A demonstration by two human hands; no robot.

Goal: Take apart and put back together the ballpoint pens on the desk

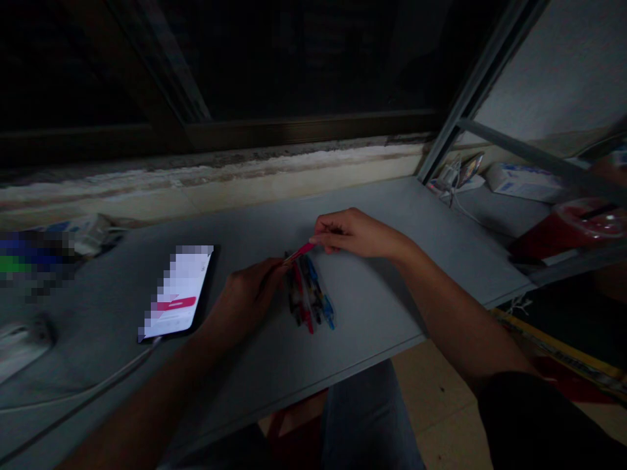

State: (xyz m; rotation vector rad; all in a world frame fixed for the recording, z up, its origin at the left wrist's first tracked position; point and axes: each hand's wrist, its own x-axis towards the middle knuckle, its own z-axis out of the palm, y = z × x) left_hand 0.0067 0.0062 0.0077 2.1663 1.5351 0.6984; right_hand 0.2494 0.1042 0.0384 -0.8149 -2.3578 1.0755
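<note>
Between my two hands, just above the desk, is a slim red pen [304,249]. My left hand [249,290] is closed on its lower left end, and the fingertips of my right hand [357,234] pinch the upper right end. Below the held pen several pens lie side by side on the grey desk [377,287]. Among them are a blue pen [327,309], a red pen [307,318] and dark ones. My left fingers hide the exact shape of the held pen's lower end.
A lit phone [179,294] with a white cable [98,390] lies left of my left hand. A metal frame post [448,143] rises at the back right. Beyond it stand a red cup with a clear lid [563,228] and a white box [524,181].
</note>
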